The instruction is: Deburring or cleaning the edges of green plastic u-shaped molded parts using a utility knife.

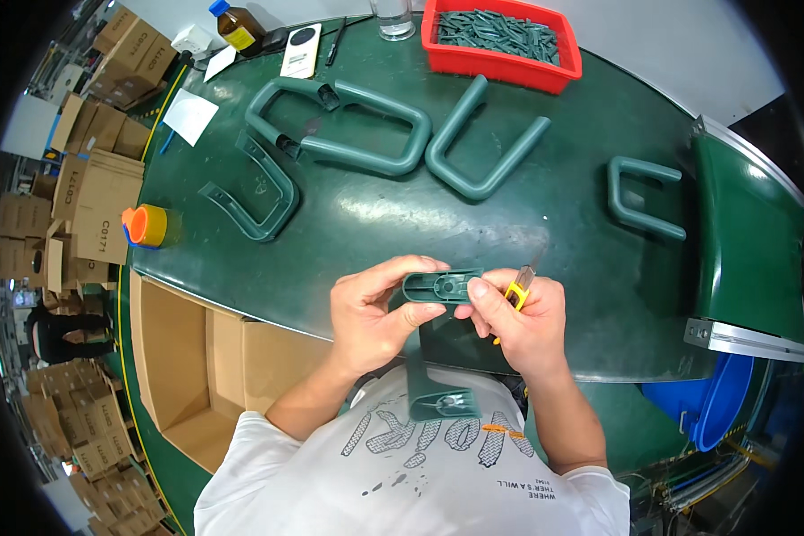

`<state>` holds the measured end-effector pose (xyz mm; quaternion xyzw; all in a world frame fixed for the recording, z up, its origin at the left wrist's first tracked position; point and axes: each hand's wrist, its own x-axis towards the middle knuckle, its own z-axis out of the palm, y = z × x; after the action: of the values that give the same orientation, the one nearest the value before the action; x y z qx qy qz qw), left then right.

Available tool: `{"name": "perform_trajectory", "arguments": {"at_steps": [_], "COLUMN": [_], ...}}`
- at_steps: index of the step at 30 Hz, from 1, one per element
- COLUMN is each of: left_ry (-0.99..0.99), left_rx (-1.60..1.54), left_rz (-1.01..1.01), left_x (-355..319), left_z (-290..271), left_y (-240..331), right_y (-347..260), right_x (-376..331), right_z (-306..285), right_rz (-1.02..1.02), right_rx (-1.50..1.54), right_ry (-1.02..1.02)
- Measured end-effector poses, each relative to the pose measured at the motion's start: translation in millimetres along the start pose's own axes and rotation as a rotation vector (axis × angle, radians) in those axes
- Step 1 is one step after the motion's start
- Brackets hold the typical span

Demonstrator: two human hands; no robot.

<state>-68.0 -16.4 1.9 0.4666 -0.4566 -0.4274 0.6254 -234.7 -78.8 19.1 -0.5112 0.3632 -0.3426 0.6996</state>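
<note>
A green plastic U-shaped handle [418, 382] is held up before my chest, its hollow, ribbed ends turned toward me. My left hand [366, 314] is closed on its upper end, fingers above and thumb below. My right hand [534, 329] grips a yellow utility knife [517, 291], whose blade points up and away from the handle. The right thumb and fingertips also pinch the right side of that same end. The handle's lower end hangs near my shirt, touched by neither hand. Part of the bend between the ends is hidden.
More green U-shaped handles [484, 191] lie across the green table [563, 330]. At the back stands a red bin [500, 73] of small green pieces, near a brown bottle [238, 29]. An open cardboard box [174, 357] is at the lower left, an orange tape roll [148, 226] at the left edge.
</note>
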Motion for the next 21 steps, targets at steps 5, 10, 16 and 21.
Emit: {"name": "perform_trajectory", "arguments": {"at_steps": [5,10,16,21], "left_ry": [0.144,0.215,0.015,-0.011], "left_rx": [0.319,-0.09,-0.469,-0.619], "left_rz": [0.056,-0.483,-0.903,-0.92], "left_x": [-0.7,-17.9,-28.2,-20.5], "left_z": [-0.2,-14.2,-7.9,-1.3], "left_y": [1.3,-10.9,-21.4,-19.7], "right_y": [-16.1,-14.1,-9.5,-12.8], "right_x": [4.3,12.3,23.6,23.4], "right_z": [1.8,-3.1,7.0,12.8], "right_rz": [-0.096,-0.498,-0.73,-0.755], "right_rx": [-0.188,-0.419,-0.623,-0.645], "right_ry": [0.108,0.174,0.231,0.189]}}
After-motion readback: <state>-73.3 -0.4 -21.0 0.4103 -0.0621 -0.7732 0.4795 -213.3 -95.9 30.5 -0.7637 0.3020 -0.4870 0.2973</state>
